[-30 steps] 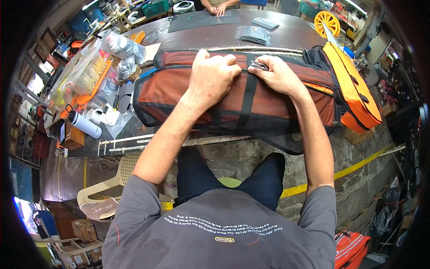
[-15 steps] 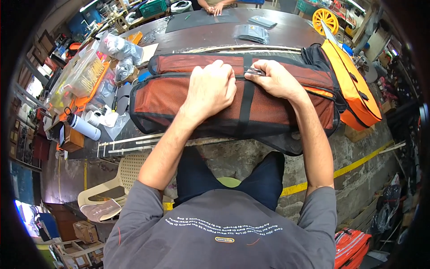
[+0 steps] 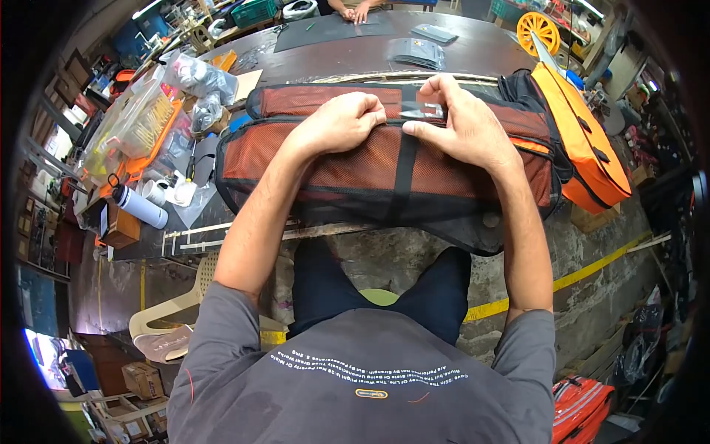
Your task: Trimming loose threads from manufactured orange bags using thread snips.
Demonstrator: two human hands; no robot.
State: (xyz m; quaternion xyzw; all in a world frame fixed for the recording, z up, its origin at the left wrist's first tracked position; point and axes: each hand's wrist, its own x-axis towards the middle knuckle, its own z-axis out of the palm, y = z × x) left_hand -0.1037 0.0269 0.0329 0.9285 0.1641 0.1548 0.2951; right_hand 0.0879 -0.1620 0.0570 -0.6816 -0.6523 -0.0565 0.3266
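A long bag (image 3: 325,166) of orange-red mesh with black edging lies across the table in front of me. A black strap (image 3: 405,170) crosses its middle, and a dark seam runs along its length. My left hand (image 3: 336,127) is closed at that seam, left of the strap; whatever its fingertips pinch is hidden. Just right of the strap, my right hand (image 3: 473,127) has thumb and forefinger spread apart. Between them shows a small shiny silvery thing (image 3: 423,110), too blurred to name; whether the hand touches it is unclear.
An orange bag (image 3: 584,140) stands at the right end of the dark table (image 3: 333,55). Clear plastic bins (image 3: 144,126) and a white bottle (image 3: 140,207) are at left. Grey flat packets (image 3: 418,53) lie beyond, near another person's hands (image 3: 355,13). A beige chair (image 3: 174,314) stands lower left.
My right thumb and forefinger have spread from a pinch around a small metallic thing. My left hand has turned and lowered slightly, staying closed at the seam. The bag has hardly shifted.
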